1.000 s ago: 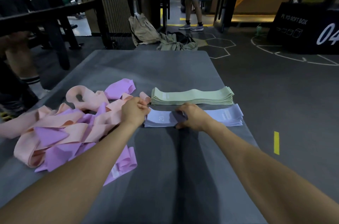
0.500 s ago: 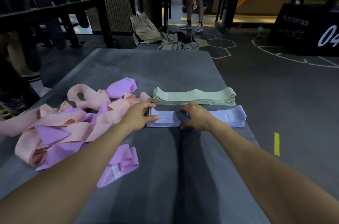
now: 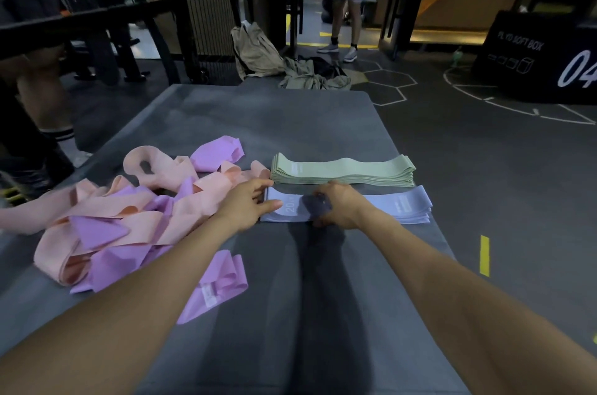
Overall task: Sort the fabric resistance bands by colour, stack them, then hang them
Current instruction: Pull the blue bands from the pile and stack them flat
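- While pink and purple bands (image 3: 106,220) lie tangled toward the surface's (image 3: 290,116) left edge, the left hand (image 3: 247,205) has uncurled, fingers now flat on the lavender stack's (image 3: 400,208) end.
- Right hand (image 3: 339,205) presses its middle, fingers curled; squaring looks nearly done.
- Green stack (image 3: 342,170) sits just behind.

Grey tabletop (image 3: 290,123) seen with rounded far corners, matte surface. Green band stack (image 3: 342,170) laid flat on right half, edges squared. Lavender-blue band stack (image 3: 403,208) laid flat just nearside of green stack, parallel to it, "20" printed near its left end. Loose heap of pink bands (image 3: 135,213) and purple bands (image 3: 100,229) spread over left half, tangled together. Single purple band (image 3: 216,284) lying apart at nearside of heap.
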`<state>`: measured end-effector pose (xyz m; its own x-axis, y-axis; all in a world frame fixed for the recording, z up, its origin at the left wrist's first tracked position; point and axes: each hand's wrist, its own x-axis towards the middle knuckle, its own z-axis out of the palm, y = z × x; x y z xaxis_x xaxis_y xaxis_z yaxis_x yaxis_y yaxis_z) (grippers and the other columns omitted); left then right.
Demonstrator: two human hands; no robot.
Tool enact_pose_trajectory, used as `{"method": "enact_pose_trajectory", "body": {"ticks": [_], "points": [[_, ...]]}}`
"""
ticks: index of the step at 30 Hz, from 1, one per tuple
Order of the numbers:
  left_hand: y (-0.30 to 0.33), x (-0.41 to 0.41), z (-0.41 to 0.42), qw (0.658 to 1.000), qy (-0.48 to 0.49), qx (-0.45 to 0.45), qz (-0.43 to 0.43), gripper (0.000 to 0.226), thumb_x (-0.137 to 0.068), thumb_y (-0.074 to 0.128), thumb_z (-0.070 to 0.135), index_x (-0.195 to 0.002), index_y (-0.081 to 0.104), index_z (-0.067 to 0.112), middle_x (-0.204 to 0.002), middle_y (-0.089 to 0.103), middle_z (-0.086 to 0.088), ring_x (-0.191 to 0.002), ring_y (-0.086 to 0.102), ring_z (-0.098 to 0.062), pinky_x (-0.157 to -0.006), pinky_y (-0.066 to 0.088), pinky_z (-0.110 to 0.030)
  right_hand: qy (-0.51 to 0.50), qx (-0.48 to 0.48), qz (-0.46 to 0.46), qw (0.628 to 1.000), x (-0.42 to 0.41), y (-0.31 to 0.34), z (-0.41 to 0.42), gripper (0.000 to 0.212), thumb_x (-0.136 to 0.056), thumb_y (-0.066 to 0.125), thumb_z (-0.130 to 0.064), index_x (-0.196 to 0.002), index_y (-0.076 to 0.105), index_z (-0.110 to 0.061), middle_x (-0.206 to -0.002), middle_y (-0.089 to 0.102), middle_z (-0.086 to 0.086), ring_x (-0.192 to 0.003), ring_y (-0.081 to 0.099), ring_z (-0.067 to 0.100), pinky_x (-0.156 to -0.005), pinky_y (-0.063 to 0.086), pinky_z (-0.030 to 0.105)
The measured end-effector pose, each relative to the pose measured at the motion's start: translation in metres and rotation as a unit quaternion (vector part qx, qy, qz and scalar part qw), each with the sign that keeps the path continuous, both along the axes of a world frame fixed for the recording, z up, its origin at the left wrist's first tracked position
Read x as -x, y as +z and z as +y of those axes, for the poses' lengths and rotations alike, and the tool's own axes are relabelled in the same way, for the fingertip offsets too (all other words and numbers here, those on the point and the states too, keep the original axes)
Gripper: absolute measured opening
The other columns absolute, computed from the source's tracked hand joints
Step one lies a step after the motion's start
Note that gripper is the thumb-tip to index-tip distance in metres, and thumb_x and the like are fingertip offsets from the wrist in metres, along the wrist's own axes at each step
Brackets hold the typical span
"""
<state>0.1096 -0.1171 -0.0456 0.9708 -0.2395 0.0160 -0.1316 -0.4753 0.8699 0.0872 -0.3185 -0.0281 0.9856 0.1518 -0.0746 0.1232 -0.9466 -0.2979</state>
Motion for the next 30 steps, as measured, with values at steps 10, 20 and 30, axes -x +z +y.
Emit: {"method": "enact_pose_trajectory", "body": {"ticks": [10,20,30], "points": [[0.021,0.041,0.062,0.989,0.064,-0.060,-0.117,0.030,-0.083,0.065,0.003,-0.113,0.062,0.004,-0.114,0.062,-0.005,-0.103,0.058,-0.018,-0.086,0.039,-0.018,0.039,-0.073,-0.041,0.996,0.034,0.022,0.083,0.019,-0.085,0.061,-0.008,-0.104,0.063,-0.008,-0.115,0.062,0.017,-0.096,0.055,0.019,-0.073,0.035,0.016],[0.003,0.108,0.137,0.977,0.141,-0.120,-0.102,0.031,-0.081,0.065,0.002,-0.112,0.064,0.005,-0.116,0.057,-0.012,-0.105,0.058,-0.025,-0.085,0.035,-0.015,0.041,-0.062,-0.056,0.996,0.070,0.005,0.160,0.039,-0.083,0.066,-0.020,-0.120,0.059,-0.007,-0.125,0.053,0.013,-0.109,0.052,0.024,-0.095,0.040,0.029],[0.018,0.097,0.108,0.981,0.110,-0.101,-0.120,0.028,-0.086,0.064,0.010,-0.114,0.061,0.007,-0.114,0.063,-0.006,-0.101,0.058,-0.020,-0.083,0.041,-0.023,-0.062,-0.068,-0.136,0.986,0.073,0.005,0.124,0.036,-0.087,0.061,-0.011,-0.123,0.058,-0.008,-0.128,0.052,0.010,-0.116,0.050,0.027,-0.093,0.043,0.034]]}}
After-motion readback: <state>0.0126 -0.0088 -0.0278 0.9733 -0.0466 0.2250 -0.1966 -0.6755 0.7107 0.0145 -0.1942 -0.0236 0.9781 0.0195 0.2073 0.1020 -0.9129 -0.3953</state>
